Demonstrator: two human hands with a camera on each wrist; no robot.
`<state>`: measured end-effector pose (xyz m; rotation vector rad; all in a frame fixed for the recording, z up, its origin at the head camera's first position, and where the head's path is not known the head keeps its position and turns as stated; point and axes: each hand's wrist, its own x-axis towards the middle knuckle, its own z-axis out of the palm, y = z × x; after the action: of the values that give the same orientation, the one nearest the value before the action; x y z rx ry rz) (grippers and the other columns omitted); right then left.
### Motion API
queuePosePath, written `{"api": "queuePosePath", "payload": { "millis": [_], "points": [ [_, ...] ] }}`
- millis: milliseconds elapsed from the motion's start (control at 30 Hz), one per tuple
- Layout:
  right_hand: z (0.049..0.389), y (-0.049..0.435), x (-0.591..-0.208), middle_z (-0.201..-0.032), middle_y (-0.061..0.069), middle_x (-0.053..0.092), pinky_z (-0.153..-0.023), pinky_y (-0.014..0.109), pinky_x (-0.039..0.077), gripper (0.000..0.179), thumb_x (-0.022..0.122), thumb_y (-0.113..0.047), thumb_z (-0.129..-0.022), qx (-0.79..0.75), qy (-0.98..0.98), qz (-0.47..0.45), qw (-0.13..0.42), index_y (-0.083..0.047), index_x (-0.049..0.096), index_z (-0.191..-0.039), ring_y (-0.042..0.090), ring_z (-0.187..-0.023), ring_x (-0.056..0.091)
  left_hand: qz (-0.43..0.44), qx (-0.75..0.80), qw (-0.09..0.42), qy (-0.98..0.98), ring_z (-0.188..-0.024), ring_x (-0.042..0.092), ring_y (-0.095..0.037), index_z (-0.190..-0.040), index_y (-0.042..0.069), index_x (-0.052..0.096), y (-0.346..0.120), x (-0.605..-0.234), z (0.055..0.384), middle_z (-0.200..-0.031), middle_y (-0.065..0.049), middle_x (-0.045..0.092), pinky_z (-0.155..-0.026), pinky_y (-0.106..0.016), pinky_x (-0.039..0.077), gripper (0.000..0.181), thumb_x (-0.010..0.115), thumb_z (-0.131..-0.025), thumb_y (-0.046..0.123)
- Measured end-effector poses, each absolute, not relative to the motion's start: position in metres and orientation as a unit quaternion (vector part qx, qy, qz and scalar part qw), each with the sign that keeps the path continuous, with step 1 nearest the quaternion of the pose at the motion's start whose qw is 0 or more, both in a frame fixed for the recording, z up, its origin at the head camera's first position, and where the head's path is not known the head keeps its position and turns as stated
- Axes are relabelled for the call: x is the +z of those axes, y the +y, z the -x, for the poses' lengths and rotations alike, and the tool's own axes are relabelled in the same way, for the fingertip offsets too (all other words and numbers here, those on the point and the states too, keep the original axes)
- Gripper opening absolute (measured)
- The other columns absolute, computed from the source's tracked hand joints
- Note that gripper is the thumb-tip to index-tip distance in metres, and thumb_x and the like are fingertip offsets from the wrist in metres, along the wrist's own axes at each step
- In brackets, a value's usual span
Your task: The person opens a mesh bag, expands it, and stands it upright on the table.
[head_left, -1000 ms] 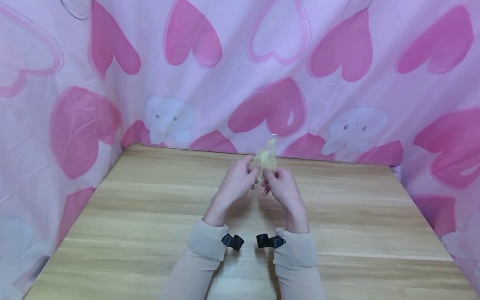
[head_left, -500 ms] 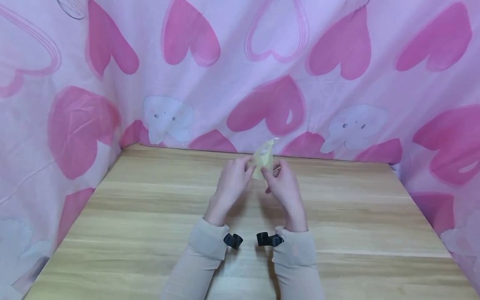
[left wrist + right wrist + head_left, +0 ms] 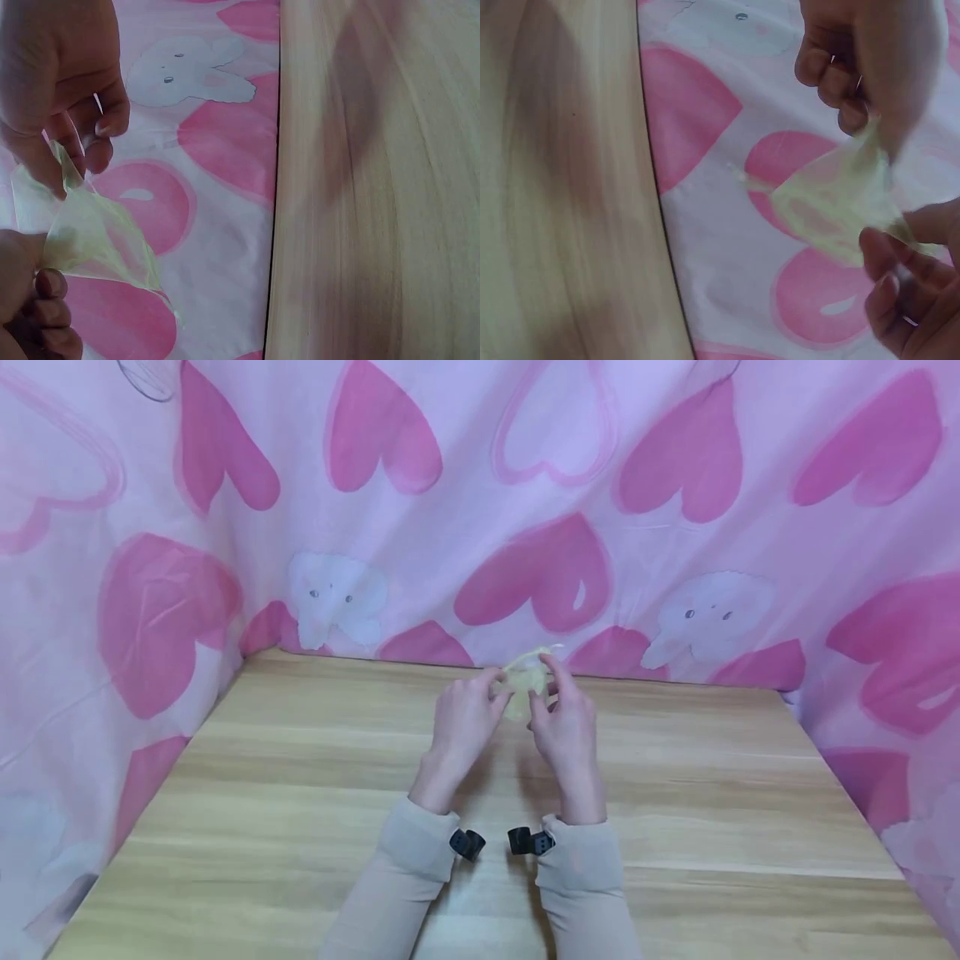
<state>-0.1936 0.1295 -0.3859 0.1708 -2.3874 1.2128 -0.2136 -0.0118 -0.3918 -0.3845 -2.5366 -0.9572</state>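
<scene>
A small, sheer, pale yellow bag [image 3: 527, 682] is held up between both hands, over the far part of the table. A thin strand trails off one end of the bag [image 3: 97, 232]. My left hand [image 3: 467, 714] pinches the left edge between thumb and fingers. On the other side, my right hand [image 3: 568, 718] has its thumb low on the bag and its index finger raised at the upper edge. From the right wrist view, the thin material [image 3: 832, 195] stretches between the right fingers [image 3: 881, 259] and the left hand [image 3: 874, 67]. Nothing shows inside the bag.
A wood-grain table [image 3: 300, 827] lies under the forearms. Behind it and along both sides hangs a pink curtain [image 3: 420, 543] printed with hearts and pale animal faces. Each cuff carries a black camera mount, such as the left mount [image 3: 468, 844].
The bag's peaked top has sunk and spread wider. My right index finger has moved up to its upper edge. The left hand keeps its pinch, almost in place.
</scene>
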Motion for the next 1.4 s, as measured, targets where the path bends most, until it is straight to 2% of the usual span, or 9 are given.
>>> {"api": "queuePosePath", "payload": {
  "millis": [133, 200, 333, 500, 700, 800, 933, 1167, 1400],
  "points": [
    [0.197, 0.129, -0.392, -0.095, 0.012, 0.064, -0.046, 0.029, 0.052, 0.051, 0.06, 0.005, -0.093, 0.527, -0.813, -0.046, 0.243, -0.008, 0.046, -0.14, 0.02, -0.052, 0.062, 0.107, -0.427, 0.11, -0.891, -0.05, 0.053, -0.013, -0.134, 0.007, 0.055, -0.01, -0.393, 0.213, -0.06, 0.002, 0.056, -0.047, -0.031, 0.043, 0.053, 0.062, -0.094, 0.042],
    [0.2, 0.13, -0.394, -0.101, 0.012, 0.064, -0.048, 0.029, 0.053, 0.051, 0.058, 0.009, -0.091, 0.561, -0.784, -0.046, 0.263, -0.005, 0.047, -0.139, 0.024, -0.054, 0.063, 0.111, -0.471, 0.06, -0.873, -0.053, 0.058, -0.012, -0.143, 0.007, 0.044, -0.008, -0.393, 0.213, -0.065, 0.002, 0.06, -0.05, -0.031, 0.048, 0.061, 0.059, -0.096, 0.043],
    [0.202, 0.13, -0.396, -0.104, 0.015, 0.065, -0.05, 0.029, 0.054, 0.051, 0.058, 0.016, -0.086, 0.588, -0.754, -0.062, 0.287, -0.001, 0.05, -0.133, 0.029, -0.058, 0.064, 0.132, -0.543, 0.019, -0.829, -0.057, 0.065, -0.019, -0.15, 0.007, 0.035, -0.005, -0.393, 0.214, -0.075, -0.003, 0.067, -0.048, -0.033, 0.051, 0.055, 0.053, -0.101, 0.023],
    [0.199, 0.13, -0.396, -0.102, 0.015, 0.066, -0.04, 0.025, 0.047, 0.05, 0.061, 0.008, -0.088, 0.549, -0.773, -0.086, 0.304, -0.005, 0.053, -0.135, 0.026, -0.052, 0.064, 0.151, -0.534, 0.094, -0.826, -0.051, 0.06, -0.016, -0.147, 0.007, 0.042, -0.006, -0.395, 0.215, -0.069, -0.004, 0.064, -0.045, -0.029, 0.046, 0.049, 0.049, -0.099, 0.004],
    [0.198, 0.13, -0.393, -0.078, 0.013, 0.07, -0.039, 0.019, 0.041, 0.034, 0.065, 0.0, -0.089, 0.482, -0.79, -0.087, 0.37, -0.003, 0.067, -0.122, 0.017, -0.046, 0.061, 0.166, -0.45, 0.233, -0.846, -0.047, 0.04, -0.008, -0.132, 0.01, 0.061, -0.007, -0.395, 0.215, -0.056, 0.003, 0.045, -0.045, -0.026, 0.037, 0.04, 0.063, -0.093, 0.004],
    [0.199, 0.128, -0.394, -0.071, 0.012, 0.07, -0.04, 0.017, 0.042, 0.024, 0.066, -0.003, -0.089, 0.475, -0.79, -0.074, 0.379, -0.002, 0.072, -0.113, 0.017, -0.044, 0.061, 0.171, -0.416, 0.269, -0.851, -0.048, 0.035, -0.009, -0.127, 0.01, 0.066, -0.008, -0.396, 0.215, -0.055, 0.003, 0.042, -0.045, -0.026, 0.034, 0.035, 0.066, -0.092, 0.007],
    [0.2, 0.127, -0.395, -0.078, 0.012, 0.071, -0.043, 0.019, 0.044, 0.017, 0.068, -0.007, -0.089, 0.46, -0.796, -0.053, 0.389, -0.001, 0.074, -0.103, 0.015, -0.046, 0.061, 0.182, -0.397, 0.28, -0.855, -0.049, 0.039, -0.009, -0.125, 0.008, 0.067, -0.006, -0.397, 0.214, -0.059, 0.003, 0.049, -0.046, -0.025, 0.037, 0.032, 0.067, -0.093, 0.011],
    [0.203, 0.128, -0.394, -0.063, 0.01, 0.054, -0.051, 0.03, 0.035, 0.012, 0.073, -0.009, -0.085, 0.435, -0.796, -0.028, 0.419, 0.002, 0.075, -0.09, 0.016, -0.053, 0.043, 0.198, -0.405, 0.269, -0.851, -0.051, 0.045, -0.009, -0.126, 0.005, 0.064, 0.0, -0.395, 0.213, -0.063, 0.003, 0.056, -0.048, -0.024, 0.041, 0.036, 0.07, -0.091, 0.01],
    [0.202, 0.129, -0.396, -0.057, 0.006, 0.047, -0.048, 0.031, 0.031, 0.012, 0.071, -0.009, -0.086, 0.432, -0.804, -0.005, 0.409, 0.002, 0.071, -0.081, 0.016, -0.049, 0.038, 0.21, -0.449, 0.253, -0.831, -0.054, 0.05, -0.007, -0.126, 0.003, 0.062, 0.001, -0.393, 0.212, -0.065, 0.004, 0.057, -0.052, -0.023, 0.044, 0.036, 0.068, -0.094, 0.02]
  ]
}}
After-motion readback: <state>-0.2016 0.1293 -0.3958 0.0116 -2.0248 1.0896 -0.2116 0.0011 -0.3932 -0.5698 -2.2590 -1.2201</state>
